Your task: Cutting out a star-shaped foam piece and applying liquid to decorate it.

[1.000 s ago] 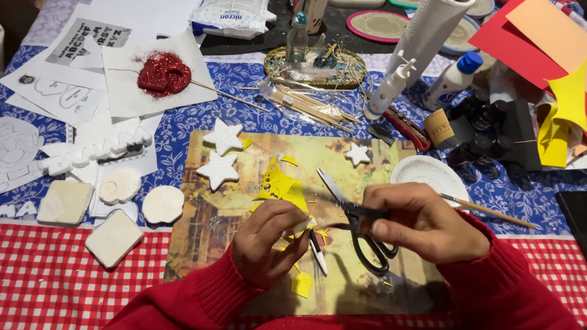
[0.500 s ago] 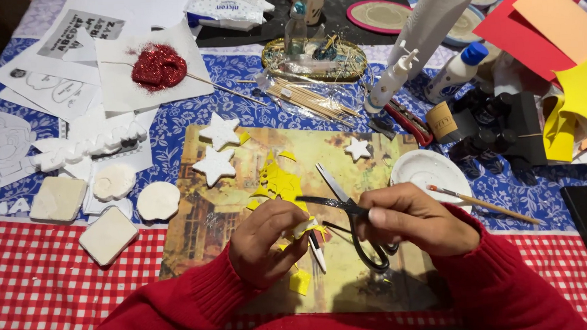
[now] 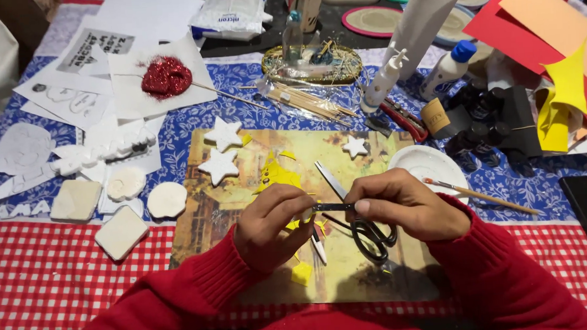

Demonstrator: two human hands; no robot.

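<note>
Over the yellowed board [image 3: 242,208] on the table, the right hand [image 3: 409,209] grips black scissors [image 3: 364,228], blades open, while the left hand [image 3: 273,223] pinches a small yellow scrap [image 3: 295,224]: light, floppy, best held near its edge.

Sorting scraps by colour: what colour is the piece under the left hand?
Yellow scrap, seen in the head view.

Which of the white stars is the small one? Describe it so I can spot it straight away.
Start at the yellowish picture board lying in the middle of the blue patterned tablecloth. Near its upper right corner, left of the white dish with the paintbrush, lies the small white star. It lies alone and is clearly smaller than the two larger white stars stacked near the board's upper left.
</note>
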